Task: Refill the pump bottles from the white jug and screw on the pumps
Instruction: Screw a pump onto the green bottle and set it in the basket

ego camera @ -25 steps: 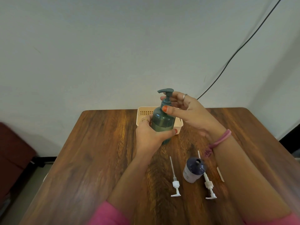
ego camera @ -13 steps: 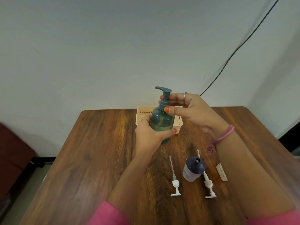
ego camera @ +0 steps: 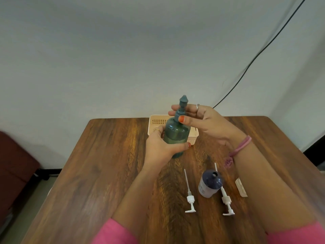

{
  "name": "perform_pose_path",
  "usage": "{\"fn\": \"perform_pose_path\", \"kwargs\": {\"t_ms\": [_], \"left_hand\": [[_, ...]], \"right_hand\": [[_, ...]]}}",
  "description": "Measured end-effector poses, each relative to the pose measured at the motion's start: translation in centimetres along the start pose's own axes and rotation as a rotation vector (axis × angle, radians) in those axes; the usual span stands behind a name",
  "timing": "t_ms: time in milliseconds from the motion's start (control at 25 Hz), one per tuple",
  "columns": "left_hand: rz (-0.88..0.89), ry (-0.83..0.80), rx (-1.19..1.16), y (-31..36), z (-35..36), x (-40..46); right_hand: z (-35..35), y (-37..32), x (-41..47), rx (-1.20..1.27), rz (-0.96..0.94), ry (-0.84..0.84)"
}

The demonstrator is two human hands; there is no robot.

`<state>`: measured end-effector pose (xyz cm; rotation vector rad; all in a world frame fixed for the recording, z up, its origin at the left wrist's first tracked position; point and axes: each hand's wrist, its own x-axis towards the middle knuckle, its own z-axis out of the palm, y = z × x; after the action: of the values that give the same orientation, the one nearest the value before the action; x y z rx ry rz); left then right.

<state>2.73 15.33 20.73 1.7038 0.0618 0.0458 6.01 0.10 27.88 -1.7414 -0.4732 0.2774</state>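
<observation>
My left hand grips the body of a dark green pump bottle, held upright above the wooden table. My right hand pinches the collar of its green pump, whose spout points toward the camera. A dark blue bottle stands open near the front, without a pump. Two loose white pumps lie flat beside it, one on its left and one on its right. No white jug is in view.
A beige perforated basket stands at the table's far edge, behind the green bottle. A small beige strip lies right of the pumps. A black cable runs down the wall. A dark red seat is left of the table.
The pump head has turned: its spout pointed left before and now faces the camera. My right fingers shifted round the collar. The left hand kept the bottle still.
</observation>
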Motion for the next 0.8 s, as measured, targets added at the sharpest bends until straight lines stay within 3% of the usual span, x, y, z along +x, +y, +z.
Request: {"fn": "perform_pose_path", "kwargs": {"t_ms": [80,240,600,680,800], "left_hand": [[-0.010,-0.031,-0.016,0.1,0.0,0.0],[-0.011,-0.039,-0.022,0.0,0.0,0.1],[0.005,-0.043,-0.041,-0.7,-0.2,0.7],[0.008,-0.087,-0.041,-0.8,-0.8,0.8],[0.008,-0.165,-0.013,-1.1,-1.9,1.1]], "right_hand": [[0.1,0.0,-0.1,0.045,-0.025,0.016],[1.2,0.8,-0.1,0.045,-0.064,0.209],[3.8,1.7,-0.2,-0.151,-0.068,0.509],[3.9,1.7,-0.1,-0.158,-0.089,0.509],[2.0,1.6,-0.2,-0.181,-0.047,0.330]]}}
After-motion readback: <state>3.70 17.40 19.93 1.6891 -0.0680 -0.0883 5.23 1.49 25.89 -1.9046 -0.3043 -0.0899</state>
